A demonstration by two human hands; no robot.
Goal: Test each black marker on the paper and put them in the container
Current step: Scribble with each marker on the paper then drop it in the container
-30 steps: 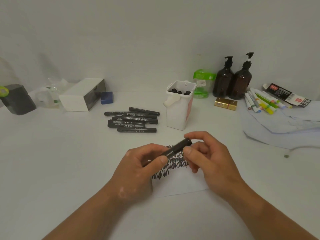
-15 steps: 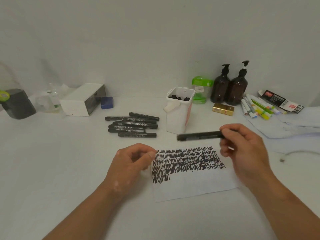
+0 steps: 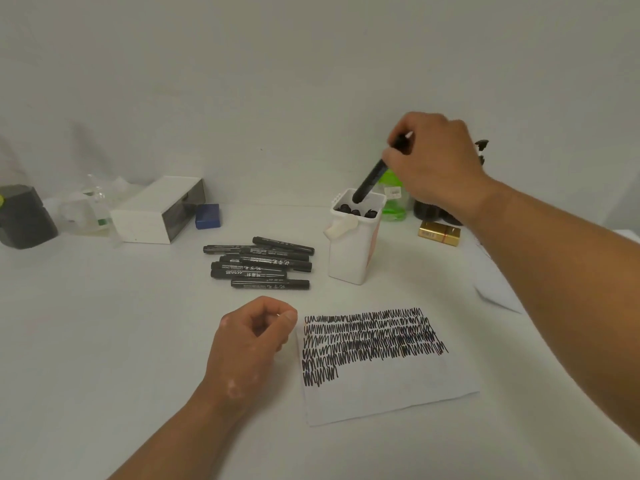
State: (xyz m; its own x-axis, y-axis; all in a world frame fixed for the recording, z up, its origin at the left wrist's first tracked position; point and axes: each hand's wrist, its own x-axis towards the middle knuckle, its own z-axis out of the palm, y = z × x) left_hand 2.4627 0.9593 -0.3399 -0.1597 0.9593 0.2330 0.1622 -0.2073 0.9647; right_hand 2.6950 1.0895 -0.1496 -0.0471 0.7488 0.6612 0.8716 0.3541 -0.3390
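Your right hand [image 3: 433, 161] pinches the marker [image 3: 370, 180] at its top, lower end dipping into the container [image 3: 353, 251]; it looks light, stiff and smooth-barrelled, so grip mid-barrel. Your left hand [image 3: 252, 334] rests loosely curled, holding nothing, beside the paper [image 3: 381, 393]

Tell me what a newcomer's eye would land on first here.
The right hand, raised at the back right, holds a marker tilted, its lower end in the mouth of the white container. Front and centre lies the paper, its upper half dense with black scribbles. A pile of markers lies left of the container.
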